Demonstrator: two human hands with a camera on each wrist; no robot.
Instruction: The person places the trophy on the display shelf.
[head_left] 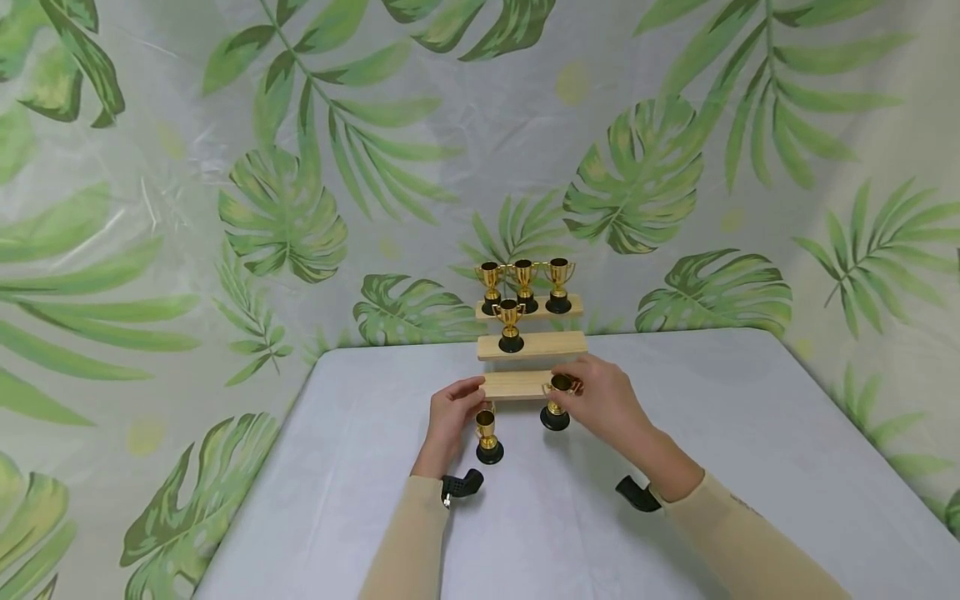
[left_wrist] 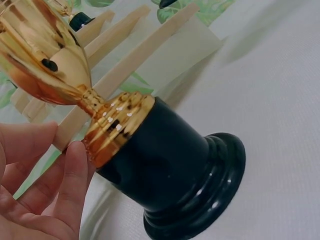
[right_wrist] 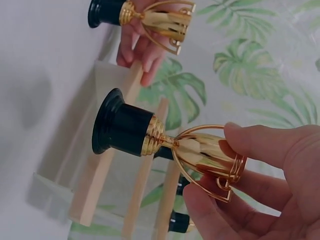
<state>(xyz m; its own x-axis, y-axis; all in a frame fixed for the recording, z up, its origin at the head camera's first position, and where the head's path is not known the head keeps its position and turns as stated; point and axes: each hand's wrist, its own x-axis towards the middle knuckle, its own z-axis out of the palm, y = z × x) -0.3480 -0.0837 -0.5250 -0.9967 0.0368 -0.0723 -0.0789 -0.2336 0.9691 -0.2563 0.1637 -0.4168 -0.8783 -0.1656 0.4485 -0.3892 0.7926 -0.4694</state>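
A three-step display stand with wooden boards (head_left: pixel 516 384) stands toward the back of the table. My left hand (head_left: pixel 450 415) pinches the left end of its lowest board between thumb and fingers. Close in front of that hand, a small gold trophy cup (head_left: pixel 489 450) with a black base stands upright. My right hand (head_left: pixel 609 402) holds a second trophy cup (right_wrist: pixel 202 155) by its bowl and handles, just before the lowest board's right end. Three trophy cups (head_left: pixel 524 283) line the top board, and one trophy cup (head_left: pixel 510 325) sits left of centre on the middle board.
A white cloth covers the table (head_left: pixel 360 500). Behind it hangs a curtain (head_left: pixel 495 150) printed with green leaves. Each wrist wears a black strap-on device (head_left: pixel 461 483).
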